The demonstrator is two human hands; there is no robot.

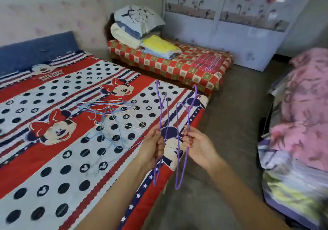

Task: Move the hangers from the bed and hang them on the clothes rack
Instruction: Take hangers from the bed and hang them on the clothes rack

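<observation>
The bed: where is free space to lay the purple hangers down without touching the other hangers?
Free: the near part of the bed, between the tangled hangers and the near edge, and the far strip toward the blue headboard. Crowded: the middle, where the tangle spreads.

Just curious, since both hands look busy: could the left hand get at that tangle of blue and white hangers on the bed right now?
Probably not yet. Nothing lies between the left hand and the tangle of hangers on the bed, but the hand already grips a purple hanger, so its fingers are occupied.
</observation>
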